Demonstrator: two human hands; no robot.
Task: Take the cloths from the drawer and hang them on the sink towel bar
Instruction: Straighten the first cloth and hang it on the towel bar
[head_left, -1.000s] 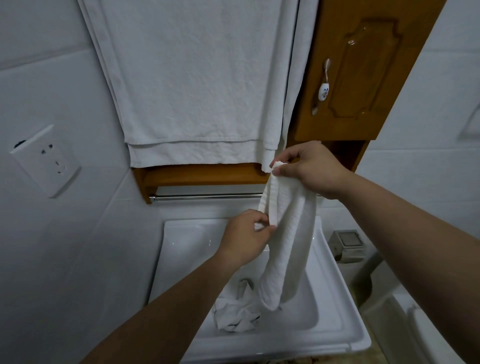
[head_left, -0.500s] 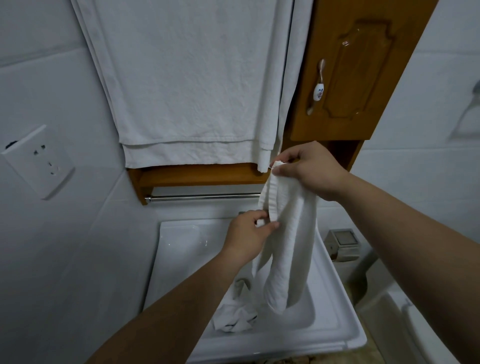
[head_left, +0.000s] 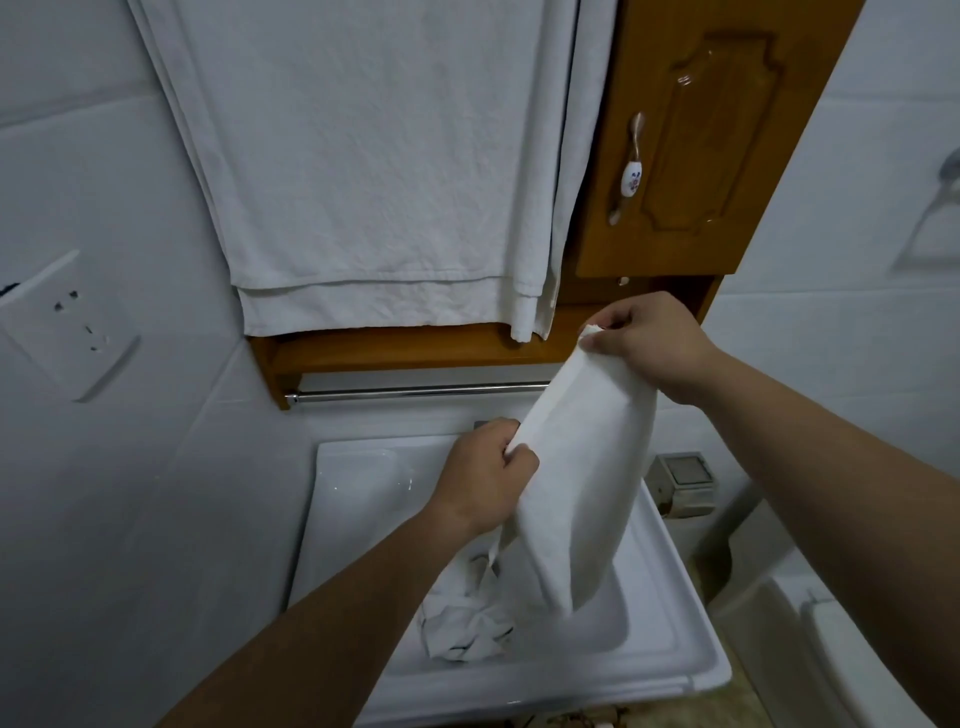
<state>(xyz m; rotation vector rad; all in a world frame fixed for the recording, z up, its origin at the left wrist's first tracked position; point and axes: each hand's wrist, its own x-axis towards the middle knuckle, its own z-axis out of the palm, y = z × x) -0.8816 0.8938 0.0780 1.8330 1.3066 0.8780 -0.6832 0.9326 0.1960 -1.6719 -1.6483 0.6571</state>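
A white cloth (head_left: 576, 483) hangs stretched between my two hands over the sink (head_left: 670, 660). My right hand (head_left: 644, 338) pinches its top corner, up near the wooden shelf. My left hand (head_left: 483, 478) grips its left edge lower down. The chrome towel bar (head_left: 415, 391) runs under the wooden shelf (head_left: 410, 349), behind and to the left of the cloth; its right end is hidden by the cloth. More crumpled white cloth (head_left: 465, 618) lies in the sink basin below.
Large white towels (head_left: 374, 166) hang on the wall above the shelf. A wooden cabinet door (head_left: 711, 135) with a handle is at the upper right. A wall socket (head_left: 67, 322) sits to the left. A small grey box (head_left: 683, 483) stands right of the sink.
My hands have drawn apart, the right one up and to the right, the left one lower. The cloth is now spread wider between them.
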